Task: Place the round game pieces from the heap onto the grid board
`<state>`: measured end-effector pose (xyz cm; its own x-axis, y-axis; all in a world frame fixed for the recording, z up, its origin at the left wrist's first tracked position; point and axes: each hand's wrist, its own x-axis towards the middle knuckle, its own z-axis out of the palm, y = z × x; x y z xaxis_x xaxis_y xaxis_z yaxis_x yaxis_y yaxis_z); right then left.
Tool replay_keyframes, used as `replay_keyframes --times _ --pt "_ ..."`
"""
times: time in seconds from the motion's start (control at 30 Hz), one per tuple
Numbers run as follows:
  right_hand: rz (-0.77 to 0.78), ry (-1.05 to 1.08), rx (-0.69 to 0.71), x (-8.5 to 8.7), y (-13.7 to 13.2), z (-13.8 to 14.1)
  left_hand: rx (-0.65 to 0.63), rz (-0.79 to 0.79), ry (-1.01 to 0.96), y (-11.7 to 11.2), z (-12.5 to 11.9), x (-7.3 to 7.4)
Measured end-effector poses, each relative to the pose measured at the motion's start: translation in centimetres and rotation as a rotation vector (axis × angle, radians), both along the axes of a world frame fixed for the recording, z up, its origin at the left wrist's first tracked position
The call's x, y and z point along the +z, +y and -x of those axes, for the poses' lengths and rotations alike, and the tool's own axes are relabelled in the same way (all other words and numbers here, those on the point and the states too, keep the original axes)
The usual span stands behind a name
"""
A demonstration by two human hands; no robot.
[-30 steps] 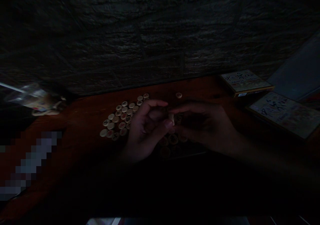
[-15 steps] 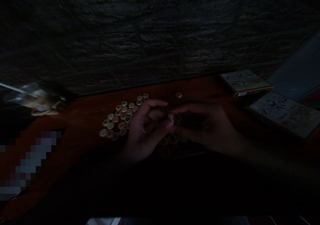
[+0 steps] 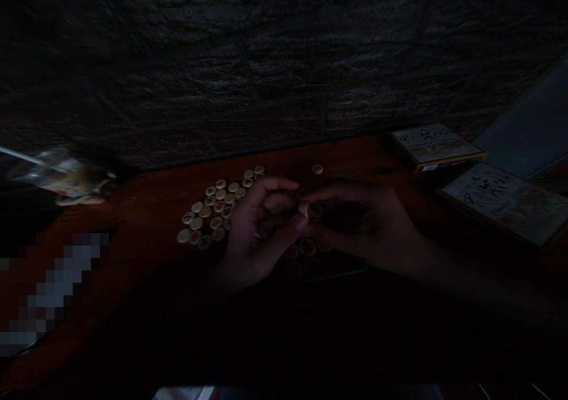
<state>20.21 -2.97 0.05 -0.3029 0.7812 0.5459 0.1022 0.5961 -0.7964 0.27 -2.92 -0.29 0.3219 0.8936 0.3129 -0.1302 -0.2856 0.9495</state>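
A round, pale Chinese chess piece (image 3: 304, 209) is held up on edge over the middle of the table, between my two hands. My left hand (image 3: 261, 234) has its thumb against the piece, with the fingers curled behind. From the other side, my right hand (image 3: 373, 219) closes index finger and thumb at the piece's edge. Several more pieces (image 3: 307, 247) lie in shadow below the hands. To the left spreads a loose group of pieces (image 3: 217, 206) marked with red or black characters, some blank side up. One red-marked piece (image 3: 317, 168) lies alone farther back.
Two flat printed boxes (image 3: 437, 142) (image 3: 506, 199) lie at the right of the wooden table (image 3: 151, 210). A clear plastic bag or cup with a straw (image 3: 66, 175) stands at the far left. A dark stone wall (image 3: 284, 63) rises behind the table.
The held piece has turned slightly between the fingers, showing more of its rim. Both hands stay almost in the same place.
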Motion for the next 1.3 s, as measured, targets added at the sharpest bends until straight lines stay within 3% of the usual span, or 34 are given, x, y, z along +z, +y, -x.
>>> replay_keyframes --times 0.27,0.57,0.83,1.3 --pt "0.022 0.014 0.032 0.23 -0.16 -0.01 0.028 -0.008 0.008 -0.01 -0.06 -0.02" --pt "-0.035 -0.023 -0.026 0.2 -0.02 0.03 0.024 -0.005 0.025 -0.07 0.03 0.05" --pt "-0.055 -0.029 0.019 0.07 0.04 -0.14 -0.033 -0.031 -0.023 0.06 -0.1 -0.11" --pt "-0.073 -0.084 -0.029 0.03 -0.18 -0.14 -0.018 -0.024 0.069 -0.05 0.42 -0.42"
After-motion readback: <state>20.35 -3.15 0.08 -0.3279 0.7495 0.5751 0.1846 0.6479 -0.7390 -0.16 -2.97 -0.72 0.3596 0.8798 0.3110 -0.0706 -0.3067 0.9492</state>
